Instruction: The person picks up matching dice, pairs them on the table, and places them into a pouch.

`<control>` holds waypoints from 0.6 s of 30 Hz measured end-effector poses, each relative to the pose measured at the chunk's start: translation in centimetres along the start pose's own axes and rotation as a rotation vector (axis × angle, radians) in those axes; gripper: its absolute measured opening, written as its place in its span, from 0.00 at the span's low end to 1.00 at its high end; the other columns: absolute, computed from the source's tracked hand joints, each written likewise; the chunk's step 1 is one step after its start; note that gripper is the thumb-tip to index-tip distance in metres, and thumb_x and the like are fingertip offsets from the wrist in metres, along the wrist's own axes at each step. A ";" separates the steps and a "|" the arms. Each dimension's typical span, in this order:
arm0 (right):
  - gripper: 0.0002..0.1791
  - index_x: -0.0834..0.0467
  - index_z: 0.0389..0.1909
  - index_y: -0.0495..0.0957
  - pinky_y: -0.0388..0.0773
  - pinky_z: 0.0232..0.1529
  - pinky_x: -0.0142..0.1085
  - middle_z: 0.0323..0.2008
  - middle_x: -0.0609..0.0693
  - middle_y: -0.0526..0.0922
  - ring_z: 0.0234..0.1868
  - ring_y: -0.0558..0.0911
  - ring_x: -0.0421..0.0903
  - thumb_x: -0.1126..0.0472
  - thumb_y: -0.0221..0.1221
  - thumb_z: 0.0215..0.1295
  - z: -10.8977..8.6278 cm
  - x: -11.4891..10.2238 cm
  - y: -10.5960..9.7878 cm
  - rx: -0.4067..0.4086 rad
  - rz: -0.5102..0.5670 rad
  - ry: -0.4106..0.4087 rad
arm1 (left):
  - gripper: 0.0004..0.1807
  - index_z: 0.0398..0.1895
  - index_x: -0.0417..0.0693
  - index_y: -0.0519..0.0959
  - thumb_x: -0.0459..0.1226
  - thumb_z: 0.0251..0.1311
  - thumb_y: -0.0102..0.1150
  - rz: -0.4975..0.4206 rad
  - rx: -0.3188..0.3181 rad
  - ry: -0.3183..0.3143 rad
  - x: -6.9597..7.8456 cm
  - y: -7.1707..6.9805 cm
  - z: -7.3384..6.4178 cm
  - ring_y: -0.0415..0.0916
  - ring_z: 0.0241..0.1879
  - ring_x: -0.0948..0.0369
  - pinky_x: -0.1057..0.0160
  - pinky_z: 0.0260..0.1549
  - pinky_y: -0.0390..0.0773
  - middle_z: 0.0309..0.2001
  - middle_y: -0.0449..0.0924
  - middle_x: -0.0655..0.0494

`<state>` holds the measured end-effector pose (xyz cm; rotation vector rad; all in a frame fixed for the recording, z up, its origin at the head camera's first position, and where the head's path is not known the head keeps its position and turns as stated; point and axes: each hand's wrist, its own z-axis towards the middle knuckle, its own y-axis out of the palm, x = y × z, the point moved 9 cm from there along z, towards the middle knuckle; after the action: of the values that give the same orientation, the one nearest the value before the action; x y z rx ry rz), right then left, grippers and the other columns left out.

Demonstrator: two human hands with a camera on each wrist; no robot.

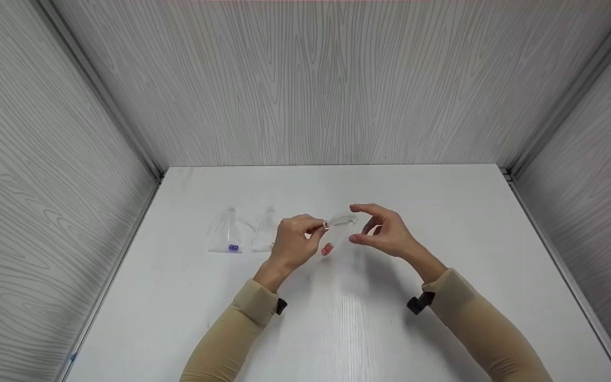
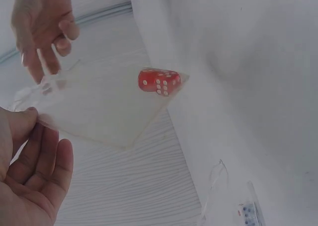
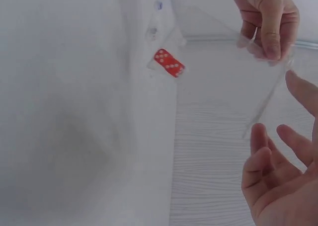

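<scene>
My left hand (image 1: 298, 240) pinches the gathered top of a clear plastic drawstring bag (image 2: 99, 107) and holds it above the table. Red dice with white dots (image 2: 159, 82) lie in the bag's lower corner; in the head view the red dice (image 1: 327, 249) hang just right of the left hand. To the right of the bag is my right hand (image 1: 385, 232), thumb and index finger spread apart around the far end of the clear cord loop (image 1: 343, 219). Whether a right fingertip touches the cord or the plastic, I cannot tell.
On the white table (image 1: 178, 318), left of my hands, lies a clear bag with blue dice (image 1: 233, 248). Beside it another clear bag (image 1: 263, 241) is partly covered by the left hand. Grey wood-grain panels (image 1: 311, 85) enclose the table at the back and both sides.
</scene>
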<state>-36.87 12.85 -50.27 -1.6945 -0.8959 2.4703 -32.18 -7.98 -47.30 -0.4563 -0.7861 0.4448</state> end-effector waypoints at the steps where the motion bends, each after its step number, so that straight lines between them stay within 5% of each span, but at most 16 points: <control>1: 0.37 0.57 0.76 0.81 0.84 0.37 0.26 0.71 0.62 0.85 0.41 0.88 0.40 0.63 0.80 0.66 -0.1 0.4 0.3 -0.029 -0.006 0.017 | 0.05 0.40 0.40 0.95 0.28 0.71 0.72 -0.008 0.004 -0.006 0.0 0.0 0.0 0.91 0.33 0.55 0.52 0.37 0.94 0.34 0.95 0.48; 4: 0.34 0.60 0.76 0.80 0.86 0.40 0.26 0.67 0.66 0.86 0.44 0.89 0.40 0.64 0.76 0.71 -0.3 1.1 0.7 -0.067 0.030 0.038 | 0.04 0.42 0.40 0.95 0.29 0.72 0.73 -0.037 0.000 -0.039 -0.3 0.0 0.0 0.91 0.33 0.55 0.50 0.38 0.95 0.35 0.95 0.47; 11: 0.11 0.72 0.54 0.90 0.90 0.38 0.26 0.44 0.77 0.91 0.35 0.90 0.33 0.70 0.68 0.77 -0.1 0.4 -0.1 0.030 0.109 0.001 | 0.05 0.45 0.42 0.95 0.33 0.73 0.74 -0.061 -0.023 -0.094 -0.9 0.7 -0.2 0.90 0.33 0.58 0.60 0.37 0.94 0.38 0.96 0.49; 15: 0.09 0.73 0.50 0.91 0.90 0.37 0.26 0.41 0.74 0.93 0.33 0.90 0.33 0.72 0.69 0.75 -0.3 -0.1 -0.5 0.075 0.101 0.005 | 0.11 0.55 0.41 0.93 0.32 0.74 0.72 -0.087 -0.102 -0.157 -1.4 1.4 -0.3 0.91 0.36 0.58 0.64 0.38 0.92 0.41 0.96 0.49; 18: 0.07 0.69 0.49 0.93 0.90 0.36 0.26 0.41 0.69 0.94 0.32 0.90 0.34 0.72 0.70 0.74 -0.4 -0.6 -0.8 0.103 0.069 -0.009 | 0.24 0.68 0.42 0.86 0.32 0.69 0.72 -0.123 -0.205 -0.217 -1.7 2.3 -0.4 0.92 0.40 0.56 0.63 0.38 0.92 0.46 0.94 0.46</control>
<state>-36.51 13.52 -49.53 -1.7104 -0.7093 2.5212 -33.43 -7.12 -49.68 -0.5533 -1.0696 0.3030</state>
